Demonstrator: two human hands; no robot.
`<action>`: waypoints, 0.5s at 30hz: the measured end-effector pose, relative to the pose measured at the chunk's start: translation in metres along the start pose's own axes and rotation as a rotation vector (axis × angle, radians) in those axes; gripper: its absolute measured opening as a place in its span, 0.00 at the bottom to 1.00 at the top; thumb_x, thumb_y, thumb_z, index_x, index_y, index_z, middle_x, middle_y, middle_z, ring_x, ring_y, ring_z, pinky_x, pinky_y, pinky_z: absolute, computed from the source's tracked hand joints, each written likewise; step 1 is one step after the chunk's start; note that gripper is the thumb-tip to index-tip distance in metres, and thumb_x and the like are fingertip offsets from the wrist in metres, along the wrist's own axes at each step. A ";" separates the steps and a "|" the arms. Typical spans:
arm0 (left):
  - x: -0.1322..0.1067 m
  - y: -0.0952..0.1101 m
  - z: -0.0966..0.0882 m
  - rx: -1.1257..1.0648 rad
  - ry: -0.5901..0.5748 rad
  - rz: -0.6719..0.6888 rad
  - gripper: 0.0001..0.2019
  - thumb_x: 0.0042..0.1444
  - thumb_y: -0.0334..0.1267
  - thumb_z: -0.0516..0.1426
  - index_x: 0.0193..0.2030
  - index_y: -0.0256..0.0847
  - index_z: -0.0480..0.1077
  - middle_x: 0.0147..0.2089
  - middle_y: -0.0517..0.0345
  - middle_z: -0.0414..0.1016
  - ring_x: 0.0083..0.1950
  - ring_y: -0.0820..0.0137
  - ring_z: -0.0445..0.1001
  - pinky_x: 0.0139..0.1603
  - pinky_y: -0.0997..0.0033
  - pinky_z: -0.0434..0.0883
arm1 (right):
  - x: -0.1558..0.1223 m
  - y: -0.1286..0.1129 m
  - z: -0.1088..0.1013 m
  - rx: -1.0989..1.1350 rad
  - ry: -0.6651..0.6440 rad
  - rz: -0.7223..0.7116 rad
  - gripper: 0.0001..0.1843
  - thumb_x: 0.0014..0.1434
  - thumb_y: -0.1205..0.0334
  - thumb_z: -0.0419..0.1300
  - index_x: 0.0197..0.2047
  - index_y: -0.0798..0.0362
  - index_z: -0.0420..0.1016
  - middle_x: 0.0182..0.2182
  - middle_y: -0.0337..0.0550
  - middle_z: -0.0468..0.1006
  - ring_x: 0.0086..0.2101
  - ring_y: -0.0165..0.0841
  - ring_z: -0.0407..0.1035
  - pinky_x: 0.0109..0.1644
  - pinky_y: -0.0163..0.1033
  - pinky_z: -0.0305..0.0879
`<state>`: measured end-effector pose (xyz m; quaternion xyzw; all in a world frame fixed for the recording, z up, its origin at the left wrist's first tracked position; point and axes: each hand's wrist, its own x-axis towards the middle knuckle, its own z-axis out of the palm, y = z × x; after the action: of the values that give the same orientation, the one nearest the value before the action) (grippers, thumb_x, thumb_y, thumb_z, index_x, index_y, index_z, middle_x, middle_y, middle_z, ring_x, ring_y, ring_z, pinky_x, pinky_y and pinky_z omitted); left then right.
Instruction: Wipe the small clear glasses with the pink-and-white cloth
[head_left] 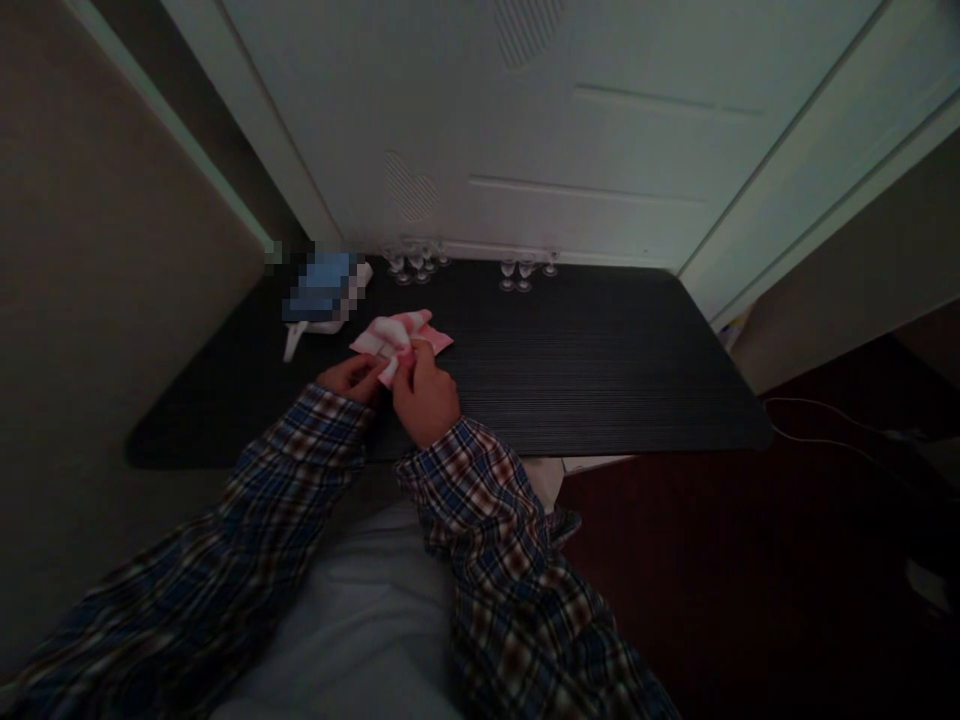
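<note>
A pink and white cloth (403,328) is bunched up over the near left part of the black tabletop. My right hand (427,398) is closed on it, thumb and fingers pressed into the folds. My left hand (351,378) is closed at the cloth's lower left edge, fingertips close to my right thumb. What the left fingers pinch is hidden by the cloth and the dim light. Behind the cloth, several small stemmed glasses (417,262) stand in a cluster at the table's back edge. To their right are more small clear glasses (516,272).
A blurred-out blue and white item (322,290) lies at the table's back left, a white strip sticking out toward me. The black ribbed table (600,360) abuts a white panelled door (465,120). At right, a thin white cable (817,437) runs over the dark red floor (675,580).
</note>
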<state>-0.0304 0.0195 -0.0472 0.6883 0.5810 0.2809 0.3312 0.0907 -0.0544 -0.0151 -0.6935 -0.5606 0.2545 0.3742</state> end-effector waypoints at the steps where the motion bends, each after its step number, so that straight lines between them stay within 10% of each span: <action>1: 0.001 -0.001 0.001 -0.019 0.001 -0.004 0.18 0.52 0.49 0.54 0.34 0.32 0.70 0.24 0.59 0.69 0.27 0.74 0.64 0.30 0.77 0.63 | 0.000 0.000 0.000 0.001 -0.002 -0.001 0.20 0.66 0.53 0.38 0.58 0.50 0.54 0.40 0.48 0.77 0.39 0.40 0.74 0.46 0.48 0.69; 15: -0.011 0.017 -0.006 -0.107 -0.075 -0.033 0.16 0.52 0.49 0.55 0.34 0.35 0.68 0.21 0.63 0.64 0.23 0.75 0.62 0.26 0.77 0.61 | 0.000 0.000 -0.001 0.000 0.001 0.007 0.20 0.66 0.53 0.39 0.57 0.49 0.56 0.38 0.46 0.77 0.37 0.38 0.74 0.45 0.46 0.69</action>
<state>-0.0266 0.0072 -0.0303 0.6700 0.5637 0.2802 0.3935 0.0911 -0.0548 -0.0142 -0.6956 -0.5581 0.2553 0.3735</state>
